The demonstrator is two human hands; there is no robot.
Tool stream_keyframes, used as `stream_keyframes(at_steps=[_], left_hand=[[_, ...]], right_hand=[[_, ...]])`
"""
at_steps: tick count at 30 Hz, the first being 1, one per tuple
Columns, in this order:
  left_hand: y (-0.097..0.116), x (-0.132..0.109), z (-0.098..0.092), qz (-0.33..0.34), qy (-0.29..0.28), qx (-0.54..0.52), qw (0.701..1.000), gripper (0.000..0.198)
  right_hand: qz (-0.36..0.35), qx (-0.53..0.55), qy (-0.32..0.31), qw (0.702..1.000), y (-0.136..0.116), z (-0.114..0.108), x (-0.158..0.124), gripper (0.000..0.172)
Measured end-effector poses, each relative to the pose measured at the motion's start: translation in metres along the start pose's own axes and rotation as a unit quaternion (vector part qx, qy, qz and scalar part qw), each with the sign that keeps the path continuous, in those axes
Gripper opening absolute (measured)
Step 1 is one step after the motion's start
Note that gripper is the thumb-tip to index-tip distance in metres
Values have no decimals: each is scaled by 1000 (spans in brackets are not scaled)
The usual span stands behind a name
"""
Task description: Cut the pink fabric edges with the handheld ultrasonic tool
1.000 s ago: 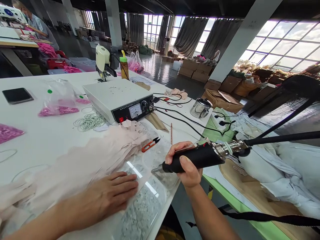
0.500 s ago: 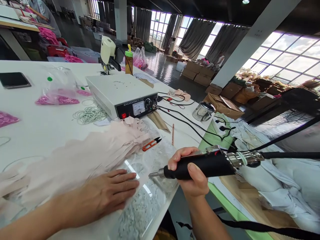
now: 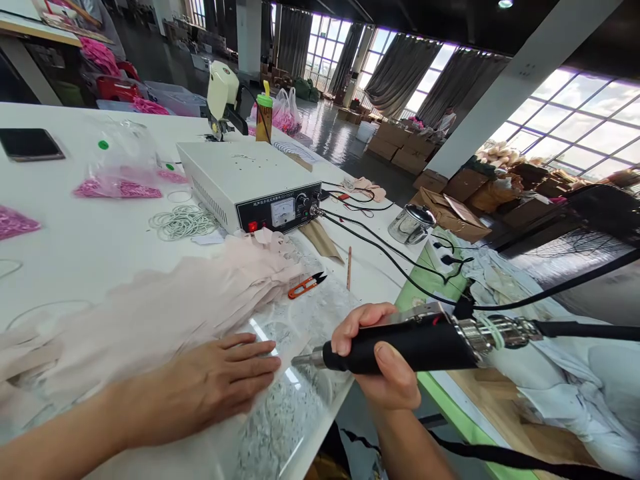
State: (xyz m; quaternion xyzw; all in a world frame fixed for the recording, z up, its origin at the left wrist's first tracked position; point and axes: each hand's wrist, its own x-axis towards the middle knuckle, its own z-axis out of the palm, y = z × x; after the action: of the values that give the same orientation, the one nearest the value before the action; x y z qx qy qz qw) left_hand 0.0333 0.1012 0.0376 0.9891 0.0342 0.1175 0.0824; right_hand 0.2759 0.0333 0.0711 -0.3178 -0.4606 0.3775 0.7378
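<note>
My left hand (image 3: pixel 235 373) lies flat on thin pale pink fabric (image 3: pixel 195 287), fingers stretched out over the speckled slab (image 3: pixel 280 427). In my right hand (image 3: pixel 380 360) is a black ultrasonic welding handpiece (image 3: pixel 415 343), gripped around its body. Its metal tip (image 3: pixel 307 359) points left, just beyond my left fingertips and at the fabric's edge; whether it touches cannot be made out. A cable runs from the handpiece's rear off to the right. Orange thread snips (image 3: pixel 307 285) lie on the slab beyond both hands.
Behind the fabric stands a white control box (image 3: pixel 250 173) with black cables. Around it are rubber bands (image 3: pixel 183 222), a bag of pink pieces (image 3: pixel 117 167), a phone (image 3: pixel 31 144), a bottle (image 3: pixel 264 117) and a metal cup (image 3: pixel 413 223). White cloth (image 3: pixel 565 387) is heaped at right.
The handpiece's tip has shifted slightly left and down, closer to my left fingertips. My left hand stays flat in nearly the same place. The view has tilted a little.
</note>
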Motion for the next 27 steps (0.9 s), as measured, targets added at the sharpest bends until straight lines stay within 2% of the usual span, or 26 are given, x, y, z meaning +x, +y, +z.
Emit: stream_keyframes(at_steps=[8, 13, 18, 23, 27], left_hand=[[-4, -1, -6, 30, -67, 41, 996, 43], [-7, 3, -10, 30, -48, 44, 997, 52], [-8, 3, -10, 52, -20, 97, 994, 48], [-5, 4, -14, 66, -49, 152, 985, 44], [-7, 5, -13, 61, -57, 148, 985, 47]], right_hand=[[-30, 22, 31, 999, 4, -7, 6, 17], [-31, 2, 26, 999, 6, -9, 9, 20], [-44, -3, 23, 999, 7, -10, 12, 22], [-33, -8, 26, 999, 7, -12, 13, 23], [-35, -4, 28, 999, 6, -12, 12, 21]])
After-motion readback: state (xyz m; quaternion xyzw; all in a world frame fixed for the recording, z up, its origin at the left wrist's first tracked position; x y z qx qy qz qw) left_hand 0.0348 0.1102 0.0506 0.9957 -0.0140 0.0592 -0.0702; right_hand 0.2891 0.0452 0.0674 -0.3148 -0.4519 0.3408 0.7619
